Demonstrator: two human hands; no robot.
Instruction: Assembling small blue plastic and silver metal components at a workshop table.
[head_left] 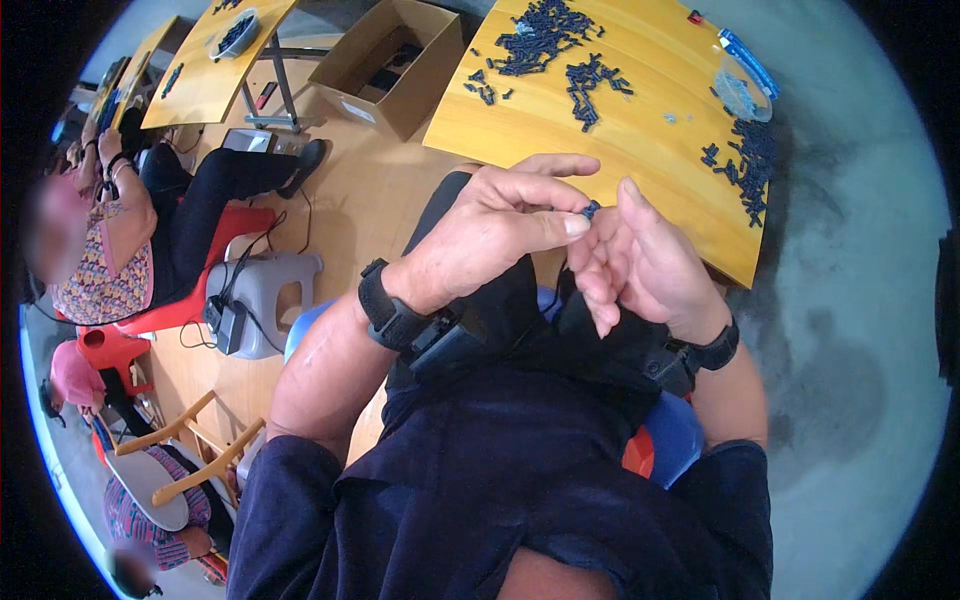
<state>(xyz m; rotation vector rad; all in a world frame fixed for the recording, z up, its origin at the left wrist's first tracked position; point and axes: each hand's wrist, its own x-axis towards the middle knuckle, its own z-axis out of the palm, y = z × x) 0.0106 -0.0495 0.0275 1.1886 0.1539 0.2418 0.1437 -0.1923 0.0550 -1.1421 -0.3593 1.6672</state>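
Note:
Over my lap, my left hand (505, 215) pinches a small dark plastic part (590, 211) between thumb and forefinger. My right hand (645, 255) is right beside it, palm turned up, thumb raised and fingers loosely apart; nothing shows in its palm. Whether its fingertips touch the part, I cannot tell. Past my hands is a yellow wooden table (640, 160). A big heap of similar dark parts (535, 45) lies on its far left, a smaller cluster (590, 88) near the middle and another pile (750, 165) along the right edge.
A clear plastic tub (742, 97) and a blue-and-white packet (747, 62) sit at the table's right edge. An open cardboard box (395, 75) stands on the floor to the left. Further left, a person (120, 235) sits near a grey stool (255, 300) with cables.

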